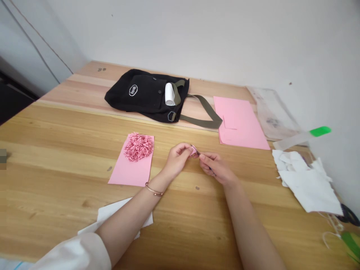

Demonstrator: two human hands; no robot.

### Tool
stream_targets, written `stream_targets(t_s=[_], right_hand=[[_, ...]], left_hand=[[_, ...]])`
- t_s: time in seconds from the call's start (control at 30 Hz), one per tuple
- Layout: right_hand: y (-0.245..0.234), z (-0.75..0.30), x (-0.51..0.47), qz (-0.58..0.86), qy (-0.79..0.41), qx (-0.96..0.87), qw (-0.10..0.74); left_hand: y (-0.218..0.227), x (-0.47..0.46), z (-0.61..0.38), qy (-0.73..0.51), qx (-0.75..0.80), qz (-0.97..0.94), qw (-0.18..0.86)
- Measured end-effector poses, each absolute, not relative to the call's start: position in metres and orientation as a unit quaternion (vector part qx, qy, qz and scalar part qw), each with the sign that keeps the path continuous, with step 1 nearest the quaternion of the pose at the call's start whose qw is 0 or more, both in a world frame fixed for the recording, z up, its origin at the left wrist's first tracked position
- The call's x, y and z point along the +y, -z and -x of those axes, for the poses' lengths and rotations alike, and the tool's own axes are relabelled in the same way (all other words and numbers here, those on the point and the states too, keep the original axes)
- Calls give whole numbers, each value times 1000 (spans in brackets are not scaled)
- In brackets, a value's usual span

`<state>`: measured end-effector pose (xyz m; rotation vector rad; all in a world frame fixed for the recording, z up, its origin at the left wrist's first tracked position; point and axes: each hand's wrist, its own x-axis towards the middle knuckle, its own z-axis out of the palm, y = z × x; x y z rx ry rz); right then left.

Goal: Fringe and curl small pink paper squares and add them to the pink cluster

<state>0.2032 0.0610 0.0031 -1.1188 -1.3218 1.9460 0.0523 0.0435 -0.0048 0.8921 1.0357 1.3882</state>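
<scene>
Above the middle of the wooden table, my left hand (180, 157) pinches a small piece of pink paper (193, 150). My right hand (215, 167) is closed around dark scissors (196, 149), whose blades meet the paper between the two hands. Most of the scissors' handle is hidden by my fingers. Left of my left hand lies a pink paper sheet (132, 174), bearing a bunch of small pink stamen-like pieces (138, 147).
A black tote bag (140, 92) with a white roll (169, 93) on it lies at the back. Larger pink sheets (244, 123) are at the back right. White scraps (312, 187) and a green-ended strip (320, 131) lie right. White paper (115, 210) sits under my left forearm.
</scene>
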Motion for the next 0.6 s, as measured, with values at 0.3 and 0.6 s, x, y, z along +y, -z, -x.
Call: stream_targets(t_s=[0.3, 0.6], right_hand=[[-3, -203, 61, 412, -725, -481, 272], [-3, -204, 62, 417, -728, -473, 268]], left_hand=[[5, 43, -53, -589, 432, -375, 571], [4, 43, -53, -588, 433, -379, 569]])
